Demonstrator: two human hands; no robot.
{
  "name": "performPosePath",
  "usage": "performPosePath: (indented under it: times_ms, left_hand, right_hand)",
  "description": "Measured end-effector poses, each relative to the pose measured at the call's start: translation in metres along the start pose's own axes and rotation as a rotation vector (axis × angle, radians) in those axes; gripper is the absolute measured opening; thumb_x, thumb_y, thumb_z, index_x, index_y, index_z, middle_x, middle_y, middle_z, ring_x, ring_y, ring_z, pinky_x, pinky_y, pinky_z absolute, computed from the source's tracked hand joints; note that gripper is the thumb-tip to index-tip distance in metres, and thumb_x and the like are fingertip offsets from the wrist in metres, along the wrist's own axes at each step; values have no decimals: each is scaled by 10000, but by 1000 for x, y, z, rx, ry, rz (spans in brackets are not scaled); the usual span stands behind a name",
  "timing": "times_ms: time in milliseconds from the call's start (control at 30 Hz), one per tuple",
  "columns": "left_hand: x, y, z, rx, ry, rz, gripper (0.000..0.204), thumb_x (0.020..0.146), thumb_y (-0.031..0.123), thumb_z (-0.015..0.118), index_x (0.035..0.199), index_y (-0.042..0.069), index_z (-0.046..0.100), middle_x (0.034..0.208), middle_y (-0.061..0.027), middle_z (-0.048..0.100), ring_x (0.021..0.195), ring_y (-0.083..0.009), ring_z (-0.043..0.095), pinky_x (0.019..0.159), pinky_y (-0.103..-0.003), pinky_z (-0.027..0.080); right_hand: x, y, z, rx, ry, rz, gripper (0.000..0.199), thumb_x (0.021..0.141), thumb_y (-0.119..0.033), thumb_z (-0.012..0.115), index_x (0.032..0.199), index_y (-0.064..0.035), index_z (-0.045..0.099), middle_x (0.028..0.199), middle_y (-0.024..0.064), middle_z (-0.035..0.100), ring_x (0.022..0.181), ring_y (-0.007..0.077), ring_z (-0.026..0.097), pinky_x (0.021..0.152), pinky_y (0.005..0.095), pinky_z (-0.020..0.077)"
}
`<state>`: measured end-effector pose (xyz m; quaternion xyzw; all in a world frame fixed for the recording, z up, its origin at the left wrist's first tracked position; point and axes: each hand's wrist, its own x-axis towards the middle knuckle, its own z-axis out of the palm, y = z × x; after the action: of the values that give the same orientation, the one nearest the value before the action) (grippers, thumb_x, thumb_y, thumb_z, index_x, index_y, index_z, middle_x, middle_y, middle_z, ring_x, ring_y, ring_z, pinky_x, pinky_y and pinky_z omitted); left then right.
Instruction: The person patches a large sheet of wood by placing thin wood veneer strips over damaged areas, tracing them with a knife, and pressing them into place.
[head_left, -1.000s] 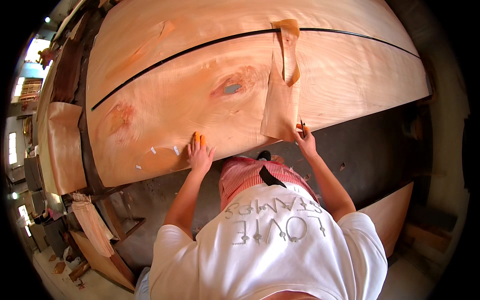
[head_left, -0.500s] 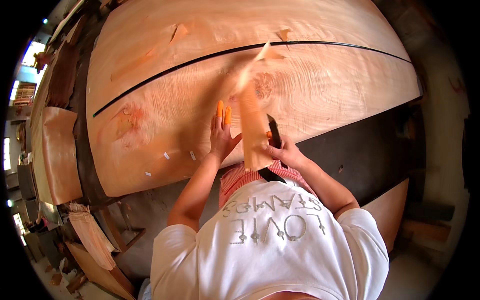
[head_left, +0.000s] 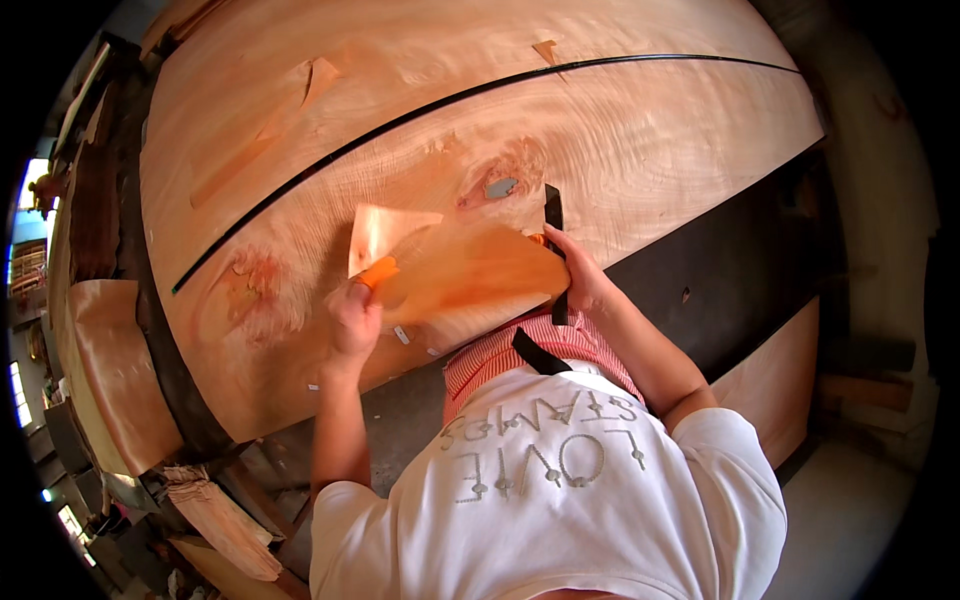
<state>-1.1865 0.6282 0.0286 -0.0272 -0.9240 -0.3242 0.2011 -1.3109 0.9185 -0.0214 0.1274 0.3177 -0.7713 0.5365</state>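
A loose piece of thin wood veneer (head_left: pixel 475 268) is stretched between my two hands, its middle blurred by motion. My left hand (head_left: pixel 355 315), with orange covers on its fingertips, is closed on the piece's left end, where a corner curls up. At the other end, my right hand (head_left: pixel 585 275) pinches the veneer along with a narrow, flat black tool (head_left: pixel 554 207), which stands nearly upright. Under both hands lies a large veneer sheet (head_left: pixel 650 170) with wavy grain. A reddish knot in it has a grey hole or patch (head_left: pixel 502 188).
A long thin black strip (head_left: pixel 400 122) crosses the sheet. Beyond it lie torn veneer scraps (head_left: pixel 318 80). Small white bits (head_left: pixel 402 335) sit near the front edge. More veneer (head_left: pixel 115 365) hangs at the left, and a dark surface (head_left: pixel 720 270) is at the right.
My left hand was open over the sheet and has closed on the veneer piece's left end. The piece swung from upright to lying across between my hands. The view has shifted slightly.
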Motion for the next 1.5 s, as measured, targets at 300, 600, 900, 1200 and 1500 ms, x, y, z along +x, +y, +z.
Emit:
performPosePath:
  times_ms: [300, 600, 900, 1200, 1500]
  left_hand:
    - [-7, -79, -33, 133, -102, -623, 359, 957, 266, 406, 790, -38, 500, 653, -181, 520, 591, -308, 491, 563, -404, 389]
    - [92, -20, -29, 697, 269, -191, 341, 879, 54, 432, 1211, 2, 489, 1125, -179, 565, 1021, -339, 545, 871, -378, 445]
    - [41, -60, 163, 543, -98, -136, 450, 833, 44, 402, 1282, 27, 438, 1334, -171, 421, 1208, -341, 420, 1002, -463, 331]
    - [-9, -45, 220, 495, -317, -153, 692, 768, 307, 634, 1354, 69, 354, 1440, -124, 267, 1332, -277, 252, 1082, -487, 179]
    - [-65, -9, 212, 352, -551, -100, 749, 757, 407, 623, 1351, 37, 357, 1438, -126, 272, 1340, -251, 234, 1084, -492, 166]
  right_hand:
    - [81, -21, -136, -1250, 554, -528, 345, 897, -194, 461, 1212, -59, 505, 701, 97, 618, 575, 226, 582, 508, 357, 445]
    - [61, -66, -163, -2041, 723, -179, 441, 826, -177, 479, 1266, -147, 457, 794, 182, 642, 721, 366, 619, 632, 479, 480]
    - [65, -62, -157, -1970, 734, -172, 313, 829, -202, 507, 1111, -70, 544, 799, 207, 633, 733, 375, 614, 650, 480, 481]
    - [63, -53, -171, -1991, 776, -202, 358, 823, -184, 491, 1169, -101, 520, 797, 211, 630, 724, 381, 613, 645, 488, 480]
    - [51, -35, -182, -2082, 724, -152, 546, 797, -170, 524, 1330, -178, 403, 798, 181, 645, 708, 360, 626, 620, 474, 489]
